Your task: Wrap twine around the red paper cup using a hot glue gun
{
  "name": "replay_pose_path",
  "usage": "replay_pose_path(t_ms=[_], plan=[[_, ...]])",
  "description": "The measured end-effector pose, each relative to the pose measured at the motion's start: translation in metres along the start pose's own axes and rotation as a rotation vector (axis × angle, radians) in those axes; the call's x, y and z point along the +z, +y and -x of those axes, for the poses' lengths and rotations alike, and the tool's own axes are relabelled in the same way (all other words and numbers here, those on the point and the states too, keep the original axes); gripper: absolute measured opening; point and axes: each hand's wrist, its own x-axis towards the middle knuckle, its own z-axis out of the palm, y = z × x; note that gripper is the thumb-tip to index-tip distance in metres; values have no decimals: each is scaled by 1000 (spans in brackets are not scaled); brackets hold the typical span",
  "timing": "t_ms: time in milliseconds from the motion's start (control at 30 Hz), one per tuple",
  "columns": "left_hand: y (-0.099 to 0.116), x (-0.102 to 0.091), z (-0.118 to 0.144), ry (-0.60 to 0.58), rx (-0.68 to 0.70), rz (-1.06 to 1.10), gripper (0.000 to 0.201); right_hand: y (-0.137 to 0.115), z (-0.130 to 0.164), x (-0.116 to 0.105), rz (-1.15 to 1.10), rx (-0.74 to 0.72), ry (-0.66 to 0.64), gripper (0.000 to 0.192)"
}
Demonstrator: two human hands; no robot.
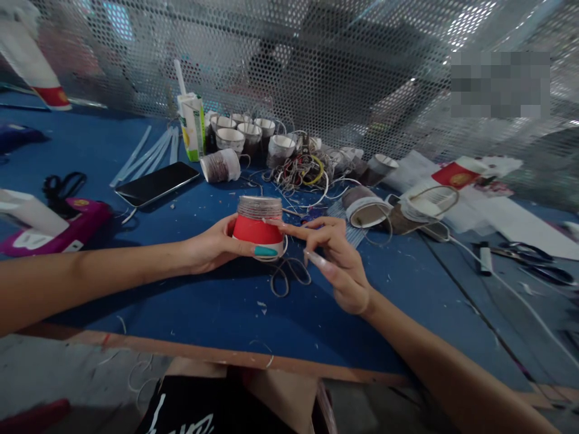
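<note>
My left hand (pixel 212 246) is closed around a red and white paper cup (pixel 251 229), its teal-nailed thumb lying across the lower side. Brown-grey cord (pixel 260 207) is wound in several turns around the upper part of the cup. My right hand (pixel 344 259) is at the cup's right side, the index fingertip touching the red surface just below the windings. Its thumb stands apart from the index finger, and the other fingers are curled. A thin loose cord (pixel 280 295) lies looped on the blue table (pixel 217 307) beneath the cup.
Behind are several cord-wrapped cups (pixel 230 140), a wire tangle (pixel 301 172), and a drink carton (pixel 192 123). At left lie a phone (pixel 157 184), glue sticks (pixel 156 154) and a purple object (pixel 90 220). Scissors (pixel 538 259) and a white cable (pixel 502 289) are right. Perforated metal (pixel 289 60) stands behind.
</note>
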Motion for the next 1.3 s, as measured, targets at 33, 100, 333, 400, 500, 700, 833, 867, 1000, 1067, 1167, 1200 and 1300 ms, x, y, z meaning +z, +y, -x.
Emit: replay_pose_path(t_ms=[33, 100, 333, 400, 500, 700, 833, 867, 1000, 1067, 1167, 1200, 1300], plan=[[1, -1, 1, 13, -12, 2, 62, 3, 0, 0, -16, -6, 66, 15], [1, -3, 1, 29, -29, 3, 61, 8, -1, 0, -67, -32, 251, 22], [0, -7, -1, -105, -4, 13, 56, 0, -2, -2, -142, 28, 108, 21], [0, -7, -1, -126, -11, 4, 57, -4, -2, -4, -123, 44, -75, 22], [-1, -7, -1, -136, -7, -48, 53, -7, -2, -4, -128, 47, -184, 26], [-4, -10, 0, -169, 15, -83, 53, -7, -1, 4, -404, 161, -5, 18], [-4, -13, 1, -179, -7, -36, 57, -1, -7, 7, -482, 137, 284, 29], [-4, -13, 1, -182, -10, -33, 57, 0, -8, 6, -468, 113, 367, 31], [-3, -11, 0, -197, -10, -26, 52, -1, -7, 3, -343, 50, 378, 33], [-2, -10, 0, -204, -3, -16, 51, -4, -4, 2, -289, 67, 188, 29], [-2, -11, 0, -205, 1, -30, 51, -8, -1, 1, -244, 102, -27, 24], [-2, -11, 0, -203, -7, -43, 52, -9, 0, 1, -233, 104, -64, 25], [-2, -14, 0, -193, -24, -72, 54, -11, 0, 0, -199, 103, -144, 26]])
